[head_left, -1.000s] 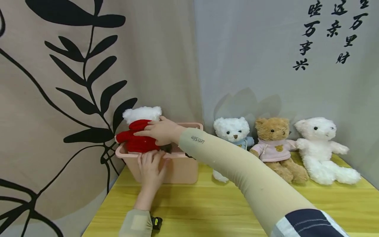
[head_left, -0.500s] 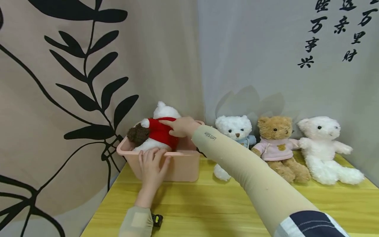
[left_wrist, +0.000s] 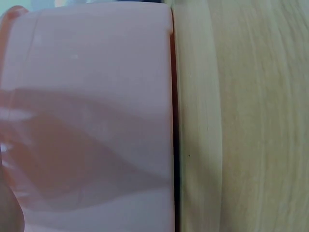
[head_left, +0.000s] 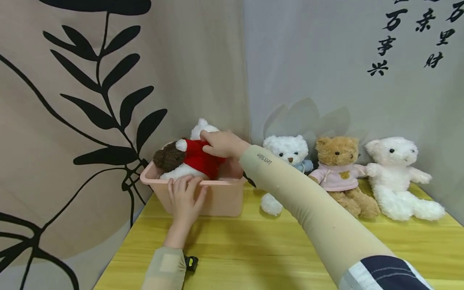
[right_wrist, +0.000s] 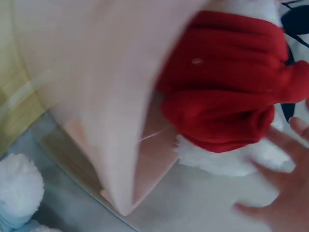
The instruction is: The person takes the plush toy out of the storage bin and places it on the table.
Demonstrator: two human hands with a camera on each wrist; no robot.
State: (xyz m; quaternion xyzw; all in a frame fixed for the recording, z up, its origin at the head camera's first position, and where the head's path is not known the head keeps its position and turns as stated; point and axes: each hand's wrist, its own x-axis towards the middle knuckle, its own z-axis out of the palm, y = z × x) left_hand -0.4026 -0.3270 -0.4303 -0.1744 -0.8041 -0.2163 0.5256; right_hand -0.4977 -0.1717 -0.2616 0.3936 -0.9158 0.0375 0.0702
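A white teddy bear in a red sweater (head_left: 203, 157) sits leaning inside a pink plastic bin (head_left: 221, 199). A dark brown plush toy (head_left: 169, 157) lies beside it at the bin's left end. My left hand (head_left: 185, 199) holds the front rim, fingertips over the edge and thumb along the outer wall. My right hand (head_left: 224, 144) is at the upper back of the red sweater. The right wrist view shows this right hand (right_wrist: 285, 186) blurred, fingers spread next to the bear. The bin's outer wall (left_wrist: 96, 106) fills much of the left wrist view.
To the right sit a white bear in blue (head_left: 284, 151), partly behind my right arm, a tan bear in a pink top (head_left: 337, 175) and an undressed white bear (head_left: 393, 177). All rest on a wooden table (head_left: 235, 249) against a curtain (head_left: 203, 72).
The red-sweatered bear has shifted right and sunk lower, leaning now, and the brown toy shows at its left. My right hand moved right with it. My left hand stays on the rim.
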